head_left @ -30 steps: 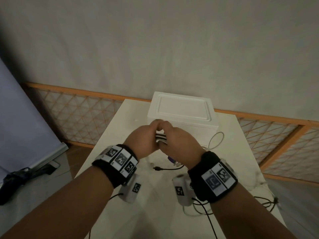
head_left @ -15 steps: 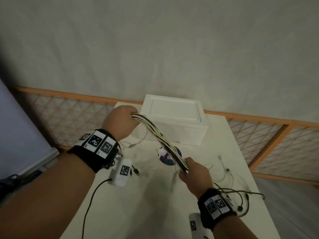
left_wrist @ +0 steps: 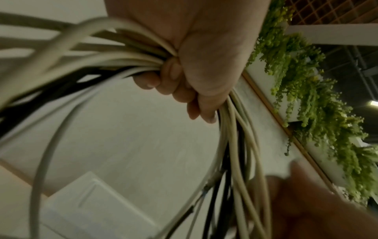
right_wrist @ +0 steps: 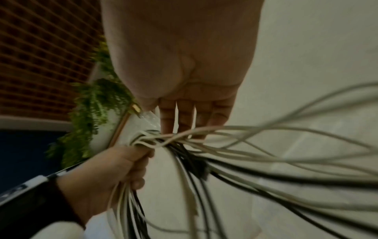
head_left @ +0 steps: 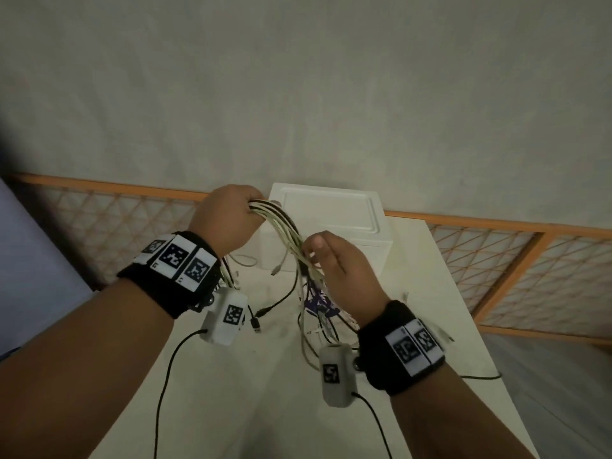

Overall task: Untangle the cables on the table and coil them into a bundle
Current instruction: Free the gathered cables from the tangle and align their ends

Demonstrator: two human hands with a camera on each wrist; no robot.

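A bundle of white and black cables hangs in the air above the table. My left hand grips its top in a fist, seen close in the left wrist view as cables running through the curled fingers. My right hand is just below and to the right, its fingers straight, with the strands lying across the fingertips. From there the cables fan out and droop to the table. Loose plugs and tangled ends lie under both hands.
A white foam box stands at the back of the white table, right behind the hands. An orange lattice fence runs behind and to the right. The table's right edge is close. Black leads from the wrist cameras trail over the front.
The hands went from joined at the box to pulled apart with the bundle stretched between them. Now the right hand has risen back near the left, fingers straightened; the left hand keeps its grip.
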